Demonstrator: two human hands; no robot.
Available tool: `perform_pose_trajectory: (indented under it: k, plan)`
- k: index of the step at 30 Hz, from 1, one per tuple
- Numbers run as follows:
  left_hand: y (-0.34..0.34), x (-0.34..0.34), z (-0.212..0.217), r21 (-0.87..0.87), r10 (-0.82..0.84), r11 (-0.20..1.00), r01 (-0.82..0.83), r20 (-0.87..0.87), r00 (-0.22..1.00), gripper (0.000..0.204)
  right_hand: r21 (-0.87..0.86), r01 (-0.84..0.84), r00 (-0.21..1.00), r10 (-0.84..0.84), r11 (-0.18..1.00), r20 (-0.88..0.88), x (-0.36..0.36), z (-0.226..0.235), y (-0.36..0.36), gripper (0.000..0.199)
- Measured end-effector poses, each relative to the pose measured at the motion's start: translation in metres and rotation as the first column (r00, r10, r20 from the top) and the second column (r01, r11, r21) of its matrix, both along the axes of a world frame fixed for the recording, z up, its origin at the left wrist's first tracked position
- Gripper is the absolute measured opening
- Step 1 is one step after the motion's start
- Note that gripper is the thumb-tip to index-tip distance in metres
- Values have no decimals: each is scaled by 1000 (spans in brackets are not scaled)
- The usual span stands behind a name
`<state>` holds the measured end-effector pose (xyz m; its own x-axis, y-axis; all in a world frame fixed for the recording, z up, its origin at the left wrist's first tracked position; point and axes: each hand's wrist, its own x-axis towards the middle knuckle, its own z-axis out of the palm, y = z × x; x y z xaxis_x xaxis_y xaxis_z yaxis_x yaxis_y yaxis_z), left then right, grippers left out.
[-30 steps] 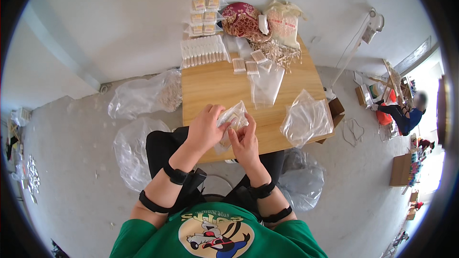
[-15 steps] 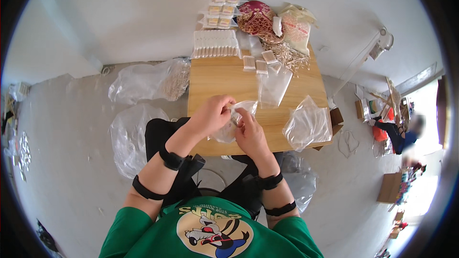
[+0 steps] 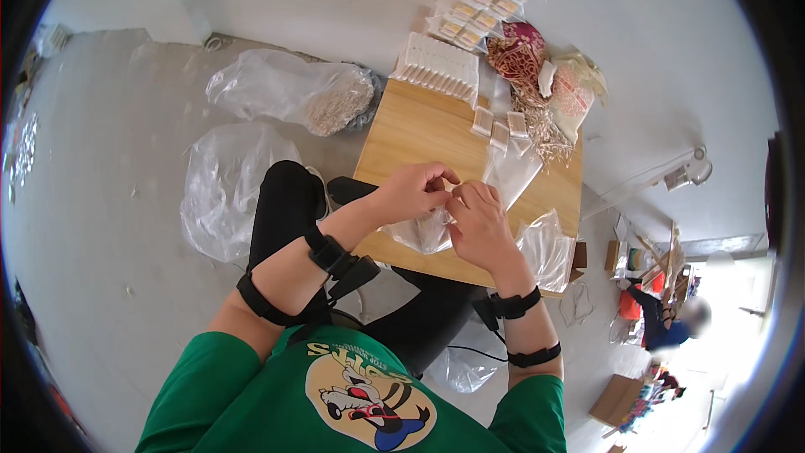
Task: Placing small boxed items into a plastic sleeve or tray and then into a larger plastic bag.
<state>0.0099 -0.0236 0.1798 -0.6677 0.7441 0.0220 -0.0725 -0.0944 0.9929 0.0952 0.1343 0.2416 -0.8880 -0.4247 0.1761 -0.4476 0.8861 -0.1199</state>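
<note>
Both hands meet over the near part of the wooden table point(image 3: 402, 130). My left hand point(image 3: 412, 193) pinches at the top edge of a clear plastic bag point(image 3: 426, 233). My right hand point(image 3: 483, 225) grips the same bag from the other side, its fingertips almost touching the left ones. The bag hangs crumpled below the fingers, and the hands partly hide it. Beyond the hands lie a stack of flat clear bags point(image 3: 513, 172) and several small packs of short sticks point(image 3: 500, 134).
A row of white-topped stick packs point(image 3: 436, 65) lines the back left edge. Loose sticks point(image 3: 541, 126), a red patterned cloth point(image 3: 518, 54) and a printed sack point(image 3: 577, 92) are at the back right. More clear bags point(image 3: 547, 250) lie at the right edge. Large plastic sacks point(image 3: 231, 189) sit on the floor.
My view has turned, so the table sits farther right and slanted. Both hands remain on the bag; their fingertips have come closer together at its upper edge.
</note>
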Motion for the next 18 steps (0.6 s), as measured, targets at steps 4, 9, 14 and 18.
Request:
perform_pose_trajectory:
  k: [4,9,14,18]
  plan:
    - [-2,2,-10,30,-10,1000,8,83,996,25,-23,-16,999,16,1000,33,-2,3,6,21]
    - [5,-5,-46,157,60,982,-103,259,964,25,39,-6,995,3,999,100,-4,7,13,15]
    - [-11,-17,-109,-102,147,986,-135,119,982,48,-198,184,953,-224,963,-205,10,-12,16,17]
    - [-5,-4,-129,-163,136,982,-93,279,951,58,-195,162,946,-208,967,-247,17,-33,17,21]
